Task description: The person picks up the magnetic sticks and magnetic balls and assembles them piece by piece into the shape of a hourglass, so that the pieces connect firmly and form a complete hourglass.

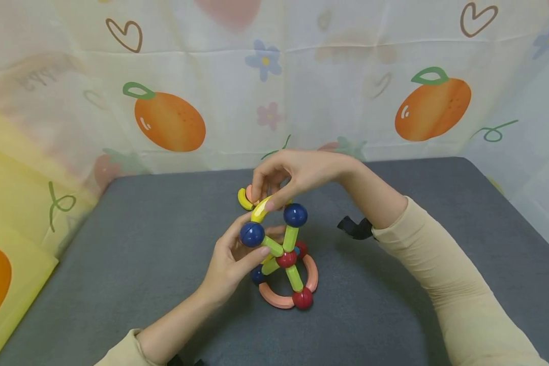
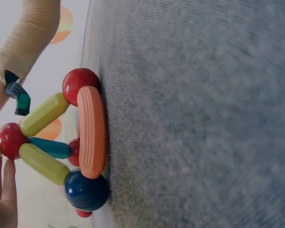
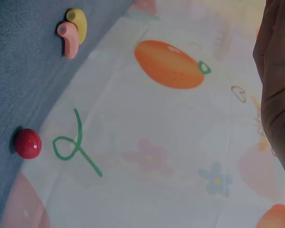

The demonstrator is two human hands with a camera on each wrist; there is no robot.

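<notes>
A ball-and-stick structure of magnetic building pieces [image 1: 294,278] stands on the table. Light green sticks meet at a red ball [image 1: 286,258]; salmon curved sticks [image 2: 91,133] join balls into a ring at the base. Two blue balls [image 1: 295,215] sit at its top. My left hand [image 1: 229,256] holds the structure from the left, thumb by an upper green stick, other fingers partly hidden behind. Above it, my right hand [image 1: 290,178] pinches a yellow curved stick [image 1: 260,209], whose near end meets the upper left blue ball. Whether its far end touches anything is hidden.
Behind the hands lie a loose yellow curved stick [image 3: 80,26] and a salmon one [image 3: 70,40]. A red ball [image 3: 28,143] rests near the table's back edge. Printed cloth [image 1: 274,101] hangs behind the grey table [image 1: 164,244]. A black strap [image 1: 356,228] shows by the right wrist.
</notes>
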